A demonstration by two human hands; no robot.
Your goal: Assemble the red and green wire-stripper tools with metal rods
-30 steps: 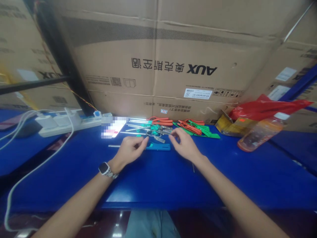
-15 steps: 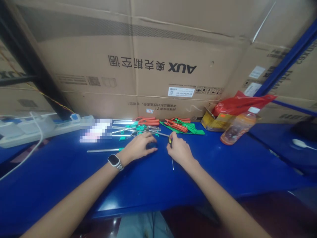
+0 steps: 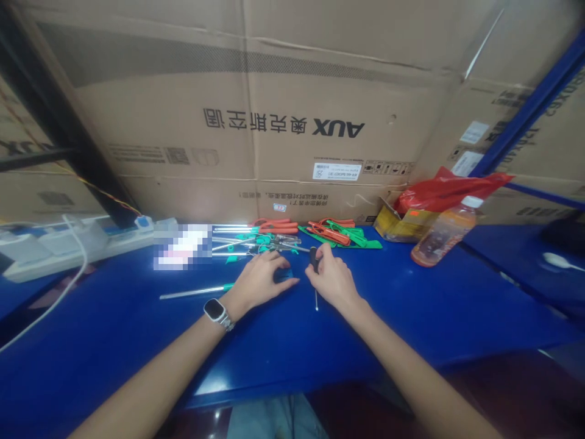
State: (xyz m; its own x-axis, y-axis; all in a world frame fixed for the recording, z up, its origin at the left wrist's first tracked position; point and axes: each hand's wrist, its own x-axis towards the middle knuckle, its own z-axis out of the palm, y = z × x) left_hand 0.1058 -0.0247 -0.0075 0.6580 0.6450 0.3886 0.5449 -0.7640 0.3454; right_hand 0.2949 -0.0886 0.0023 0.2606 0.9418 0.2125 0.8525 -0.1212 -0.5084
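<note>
My left hand (image 3: 261, 281), with a watch on the wrist, lies on the blue table (image 3: 411, 317) with its fingers curled over a small teal piece (image 3: 284, 275). My right hand (image 3: 333, 280) is closed round a small screwdriver (image 3: 314, 268) with a dark handle; its thin shaft points down toward me. Just beyond both hands lies a heap of tools with teal, orange and green handles (image 3: 274, 235). A long metal rod with a teal end (image 3: 196, 291) lies left of my left hand.
Large cardboard boxes (image 3: 283, 122) wall off the back of the table. A white power strip (image 3: 59, 247) with cables sits at the left. An orange drink bottle (image 3: 441, 239), a red bag (image 3: 445, 189) and a yellow packet (image 3: 397, 224) lie at the right.
My right hand has taken hold of the small screwdriver and drawn it nearer, turning its shaft toward me. My left hand has settled over the teal piece. The view has shifted to the right.
</note>
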